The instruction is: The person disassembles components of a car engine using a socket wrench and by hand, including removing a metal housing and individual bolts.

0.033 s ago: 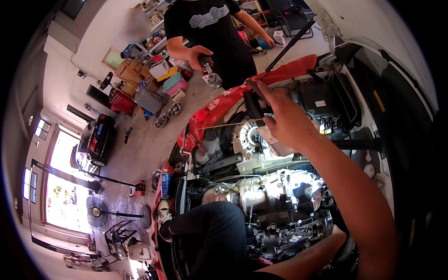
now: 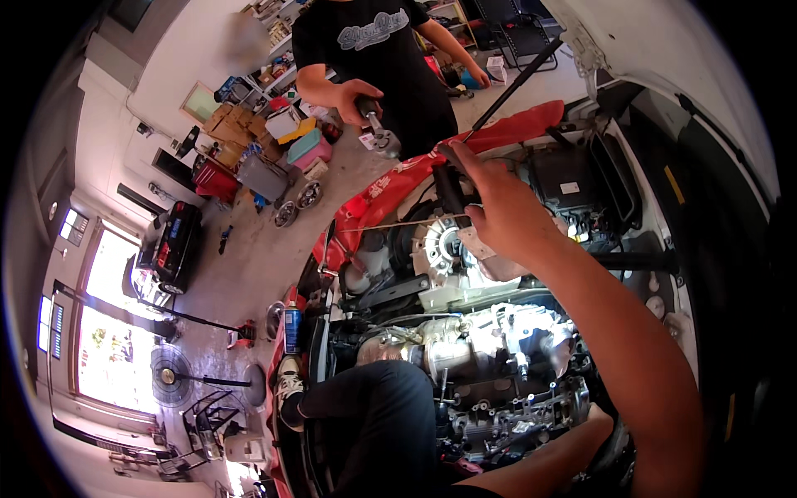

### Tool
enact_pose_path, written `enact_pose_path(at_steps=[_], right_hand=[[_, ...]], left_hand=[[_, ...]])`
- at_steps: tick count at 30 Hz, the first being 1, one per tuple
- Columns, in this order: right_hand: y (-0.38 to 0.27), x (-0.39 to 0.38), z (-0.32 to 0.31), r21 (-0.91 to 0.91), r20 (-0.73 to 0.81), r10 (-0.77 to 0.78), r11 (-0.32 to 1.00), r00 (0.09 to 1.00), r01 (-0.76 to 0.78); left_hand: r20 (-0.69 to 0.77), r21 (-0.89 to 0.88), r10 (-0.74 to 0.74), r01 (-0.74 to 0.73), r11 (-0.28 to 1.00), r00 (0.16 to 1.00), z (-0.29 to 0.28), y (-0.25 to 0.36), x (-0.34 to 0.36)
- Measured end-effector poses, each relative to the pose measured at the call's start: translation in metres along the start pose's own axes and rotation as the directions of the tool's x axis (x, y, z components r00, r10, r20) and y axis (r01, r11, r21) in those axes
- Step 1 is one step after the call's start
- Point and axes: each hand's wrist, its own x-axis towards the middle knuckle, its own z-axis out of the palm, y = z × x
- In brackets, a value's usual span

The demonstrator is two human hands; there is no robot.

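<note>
My right hand (image 2: 510, 203) reaches over the far side of the engine bay, its fingers and thumb closed around a black cylindrical object (image 2: 449, 187). A long thin rod (image 2: 398, 223) runs left from near my thumb. Below the wrist is a round metal part (image 2: 440, 242) with ribs. My left forearm crosses low in front of me, and my left hand (image 2: 603, 422) goes down at the right end of the opened engine (image 2: 498, 419), its fingers hidden. Across from me, another person's hand (image 2: 353, 101) holds a ratchet wrench (image 2: 380, 137) with a dark grip and silver head.
A red cover (image 2: 390, 187) lies along the car's edge. A blue spray can (image 2: 292, 328) stands near my shoe (image 2: 290, 386). My bent knee (image 2: 394, 382) rests over the bay's left part. The raised hood (image 2: 664, 50) and its black strut (image 2: 515, 87) are at right.
</note>
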Motion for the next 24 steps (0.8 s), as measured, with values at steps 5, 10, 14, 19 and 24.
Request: enact_pose_path(at_steps=[5, 10, 14, 19, 24], right_hand=[[0.004, 0.051, -0.018, -0.173, 0.018, -0.283, 0.944, 0.959, 0.282], [0.040, 0.037, -0.031, -0.340, 0.126, -0.512, 0.782, 0.850, 0.522], [0.039, 0.027, -0.026, -0.081, -0.086, -0.636, 0.772, 0.767, 0.631], [-0.024, -0.074, -0.101, 0.287, 0.150, -0.197, 0.946, 0.969, 0.148], [-0.005, -0.260, -0.170, 0.375, 0.239, 0.761, 0.501, 0.604, -0.780]], left_hand=[[0.044, -0.038, 0.008, -0.006, 0.999, 0.999, 0.015, -0.017, -0.001], [0.111, -0.031, 0.045, -0.042, 0.999, 0.993, 0.022, -0.024, 0.002], [0.199, -0.003, 0.117, -0.119, 0.993, 0.973, 0.030, -0.007, 0.017], [0.331, 0.008, 0.183, -0.196, 0.980, 0.926, 0.039, -0.004, 0.032], [0.472, 0.071, 0.127, -0.181, 0.981, 0.873, 0.069, -0.001, 0.049]])
